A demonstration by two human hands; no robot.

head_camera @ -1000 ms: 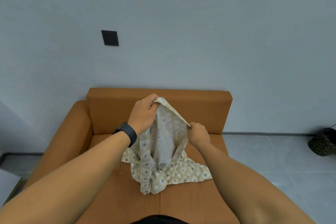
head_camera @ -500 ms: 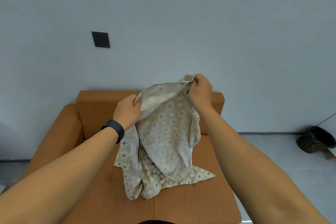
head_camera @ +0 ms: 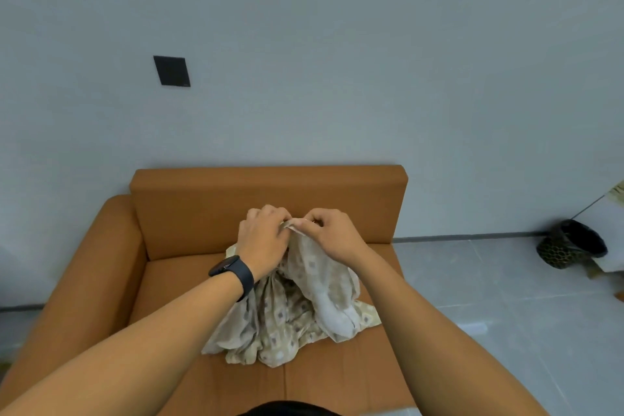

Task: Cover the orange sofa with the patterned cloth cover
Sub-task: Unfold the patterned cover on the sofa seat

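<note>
Pinching 1 short stretch of hem, the left hand (head_camera: 263, 240) and the right hand (head_camera: 332, 235) sit almost knuckle to knuckle above the middle of the seat, near the foot of the backrest. Fingers and thumbs of both are curled and clamped on the patterned cloth cover (head_camera: 290, 311); the fingertips themselves are partly hidden by folds.

From that pinch the cover hangs in a bunched heap, its lower folds resting on the seat of the orange sofa (head_camera: 270, 199), roughly at the centre and reaching toward the front edge. None of the backrest, the arm at the left edge or most of the seat is covered yet, so the task looks barely begun.

By its deep, loose creases the cloth seems thin, light and limp: no stiffness to carry a shape, likely to slide on the smooth upholstery. Best hold, in my judgement, is along the hem, hands working apart to 2 corners before spreading it.

Count: 1 cover, 1 sofa, 2 hands, 1 dark watch (head_camera: 234, 272) on the left wrist, 1 black wall plate (head_camera: 171, 71), 1 dark basket (head_camera: 570, 245) on the floor past the sofa's right edge.
</note>
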